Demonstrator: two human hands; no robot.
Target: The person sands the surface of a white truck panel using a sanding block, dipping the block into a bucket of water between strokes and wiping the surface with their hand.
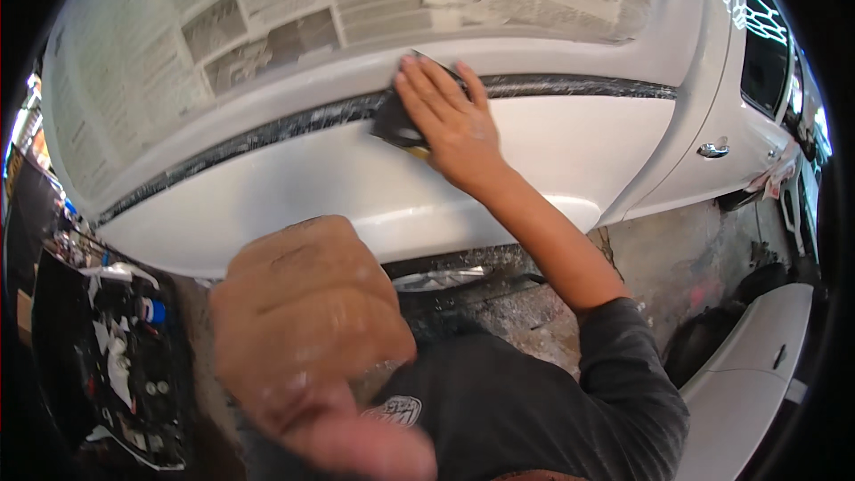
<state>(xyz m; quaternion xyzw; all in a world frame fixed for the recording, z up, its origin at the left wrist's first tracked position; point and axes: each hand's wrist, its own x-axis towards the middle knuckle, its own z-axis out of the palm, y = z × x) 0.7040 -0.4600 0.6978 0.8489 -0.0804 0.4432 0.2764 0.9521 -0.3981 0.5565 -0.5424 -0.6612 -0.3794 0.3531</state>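
Observation:
My right hand (459,129) lies on a dark sheet of sandpaper (398,125), its fingers stretched forward over it. A bit of yellow shows under the sheet near the heel of the hand. The sheet rests on a white car panel (534,138), across a dark strip (294,134) smeared with whitish residue. Close to the camera and blurred, my left hand (312,321) is raised with its fingers curled in and its thumb sticking out. Its palm side is hidden, so I cannot see whether it holds anything.
Newspaper (356,0) covers the car beyond the strip. A door handle (712,150) sits at the right. At the lower left stands a dark tray (169,410) of cluttered items. A loose white car door or panel (757,383) leans at the lower right, by the stained floor (686,249).

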